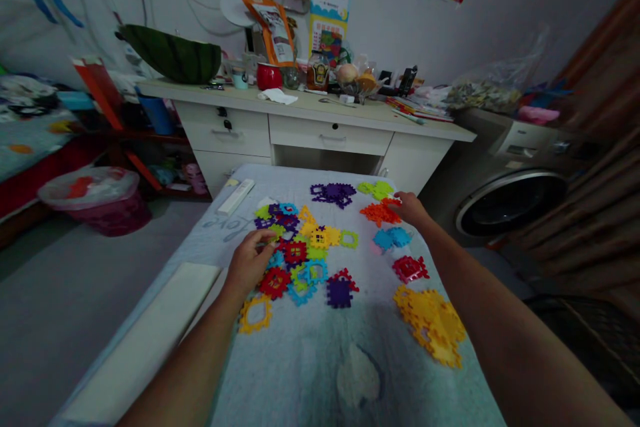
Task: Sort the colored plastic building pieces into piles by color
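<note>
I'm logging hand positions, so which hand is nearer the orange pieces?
Right: the right hand is at the right edge of the orange pieces; the left hand is well to their left, beside the mixed-colour pile.

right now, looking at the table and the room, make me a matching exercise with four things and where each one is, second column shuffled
Things:
1. left hand
2. right hand
3. bin
4. washing machine

Places:
a. by the orange pieces
b. right of the desk
c. by the mixed-colour pieces
d. left of the desk

Pairs: 1-c, 2-a, 3-d, 4-b
</note>
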A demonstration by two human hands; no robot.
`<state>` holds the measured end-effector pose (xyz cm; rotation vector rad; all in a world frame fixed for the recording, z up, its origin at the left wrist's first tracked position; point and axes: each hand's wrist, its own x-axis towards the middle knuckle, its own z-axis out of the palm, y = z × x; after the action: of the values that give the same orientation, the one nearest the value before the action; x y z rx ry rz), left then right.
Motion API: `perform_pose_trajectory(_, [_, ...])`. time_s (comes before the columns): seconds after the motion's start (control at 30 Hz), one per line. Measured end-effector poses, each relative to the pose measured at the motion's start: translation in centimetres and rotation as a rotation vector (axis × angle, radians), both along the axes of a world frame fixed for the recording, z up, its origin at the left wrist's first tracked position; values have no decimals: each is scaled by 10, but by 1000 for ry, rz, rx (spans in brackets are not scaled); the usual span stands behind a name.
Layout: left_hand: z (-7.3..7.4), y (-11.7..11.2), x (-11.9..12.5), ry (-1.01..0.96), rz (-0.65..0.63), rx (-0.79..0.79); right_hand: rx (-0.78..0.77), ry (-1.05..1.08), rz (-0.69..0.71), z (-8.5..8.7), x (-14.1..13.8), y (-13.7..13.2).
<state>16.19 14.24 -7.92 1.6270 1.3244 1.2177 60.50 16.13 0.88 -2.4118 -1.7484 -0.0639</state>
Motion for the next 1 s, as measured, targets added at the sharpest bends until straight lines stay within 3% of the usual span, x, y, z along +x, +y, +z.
perform_pose_trajectory(0.17, [1, -1, 0, -3, -6, -9, -51, -39, 23, -7, 1, -2])
perform_pose_trajectory(0.6, [2, 0, 0, -4, 1, -5, -26, 3, -7, -8, 5, 1])
perform_pose_trajectory(1.0, [2, -1, 0, -1, 6, -14, -74, 8, 0, -12, 25, 1])
